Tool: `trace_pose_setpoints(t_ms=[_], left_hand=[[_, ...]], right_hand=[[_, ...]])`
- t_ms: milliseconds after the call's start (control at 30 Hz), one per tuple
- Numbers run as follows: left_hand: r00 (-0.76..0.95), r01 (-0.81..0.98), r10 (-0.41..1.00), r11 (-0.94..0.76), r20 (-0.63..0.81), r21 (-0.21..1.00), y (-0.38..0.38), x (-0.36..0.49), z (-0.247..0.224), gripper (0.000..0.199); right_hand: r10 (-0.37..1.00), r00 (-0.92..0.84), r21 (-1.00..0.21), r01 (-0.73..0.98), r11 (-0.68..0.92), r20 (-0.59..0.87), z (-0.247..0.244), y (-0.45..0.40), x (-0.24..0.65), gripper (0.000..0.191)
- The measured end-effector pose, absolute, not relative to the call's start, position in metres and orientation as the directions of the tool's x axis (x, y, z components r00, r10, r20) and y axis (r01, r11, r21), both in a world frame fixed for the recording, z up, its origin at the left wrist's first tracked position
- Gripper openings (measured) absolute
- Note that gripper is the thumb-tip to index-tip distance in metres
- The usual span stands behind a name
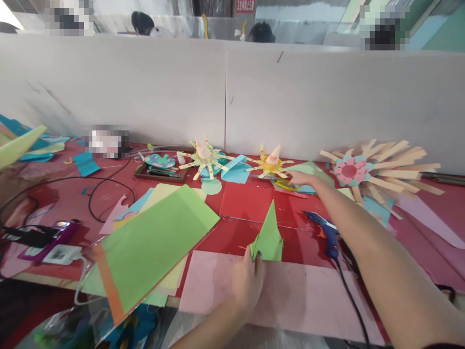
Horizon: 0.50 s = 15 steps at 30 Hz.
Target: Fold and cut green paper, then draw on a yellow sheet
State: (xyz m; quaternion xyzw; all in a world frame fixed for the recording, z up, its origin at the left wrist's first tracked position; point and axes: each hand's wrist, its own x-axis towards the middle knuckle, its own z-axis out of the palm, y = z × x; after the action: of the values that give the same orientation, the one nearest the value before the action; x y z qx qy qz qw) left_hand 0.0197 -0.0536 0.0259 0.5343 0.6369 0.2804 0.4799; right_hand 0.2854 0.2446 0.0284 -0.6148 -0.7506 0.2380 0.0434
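— What are the hands busy with right now?

— The left hand (247, 282) pinches a folded green paper piece (269, 237) by its bottom edge, fingers together on it, holding it upright over the pink sheet (301, 295) near the front of the table. The right hand (298, 178) is stretched far out toward the back, beside the yellow paper star (271, 166); its fingers reach into thin scraps there, and I cannot tell whether they are apart or closed on anything

— So which step would you call it?

— A fetching step, I'd judge: one part is held ready while the other hand goes for a small piece or tool. The next move calls for a fine fingertip pick, since those scraps are thin and lie flat on the red table (250, 201)

— And the materials?

— Nearly all matte craft paper. The green piece is creased into a sharp pointed shape, stiff enough to stand. A big green sheet (156, 242) lies flat to the left, with an orange edge beneath. The star has narrow strips fanning from a cone. A blue glue gun (325, 230) of hard plastic lies just beside the right forearm, its black cord trailing toward the front edge
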Motion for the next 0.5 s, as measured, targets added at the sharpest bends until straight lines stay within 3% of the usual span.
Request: trace_pose_setpoints(t_ms=[167, 267, 400, 500], left_hand=[[0.012, 0.351, 0.943, 0.308, -0.333, 0.884, -0.053, 0.019, 0.033, 0.023], [0.006, 0.299, 0.953, 0.286, -0.301, 0.911, -0.052, 0.018, 0.033, 0.021], [-0.005, 0.161, 0.973, 0.228, -0.230, 0.960, -0.049, 0.017, 0.027, 0.023], [-0.026, -0.007, 0.973, 0.227, -0.227, 0.974, -0.046, 0.017, 0.020, 0.026]], right_hand=[[0.914, -0.242, -0.571, 0.821, 0.014, -0.325, 0.045, 0.238, 0.298, 0.045], [0.935, -0.211, -0.687, 0.725, -0.046, -0.286, 0.064, 0.225, 0.290, 0.039], [0.978, -0.113, -0.837, 0.539, -0.088, -0.176, 0.085, 0.204, 0.255, 0.015], [0.992, -0.027, -0.913, 0.395, -0.104, -0.125, 0.091, 0.190, 0.223, 0.025]])
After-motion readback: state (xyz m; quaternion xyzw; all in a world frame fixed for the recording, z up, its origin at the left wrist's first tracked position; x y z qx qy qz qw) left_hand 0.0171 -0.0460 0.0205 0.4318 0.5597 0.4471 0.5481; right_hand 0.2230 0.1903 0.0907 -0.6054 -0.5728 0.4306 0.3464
